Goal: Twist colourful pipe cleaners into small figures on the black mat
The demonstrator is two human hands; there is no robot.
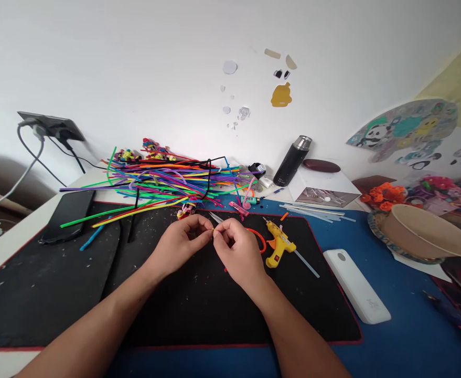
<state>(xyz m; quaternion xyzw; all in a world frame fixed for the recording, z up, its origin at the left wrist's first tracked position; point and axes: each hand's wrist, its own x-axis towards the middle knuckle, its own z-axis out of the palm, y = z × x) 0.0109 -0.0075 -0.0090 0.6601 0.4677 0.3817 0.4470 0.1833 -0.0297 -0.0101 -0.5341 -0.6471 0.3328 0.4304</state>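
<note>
both hands pinched on one tiny yellow piece

your left hand (183,239) and right hand (240,249) meet at the fingertips above the black mat (175,320), thumb and forefinger of each closed on a small yellow piece (213,229). only a speck of it shows between them, so you cannot tell from here whether it is being bent, twisted or joined; the step in hand looks like close shaping work. the scissors (215,217) lie just beyond, partly hidden behind your right hand, with the yellow glue gun (280,243) on the mat just beside it. a small multicoloured piece (185,211) sits just past your left hand, and a heap of fuzzy stems (171,181) spreads across the back of the worktop (407,294). the next move likely calls for a light, even pinch from both hands, without hiding the piece further
</note>
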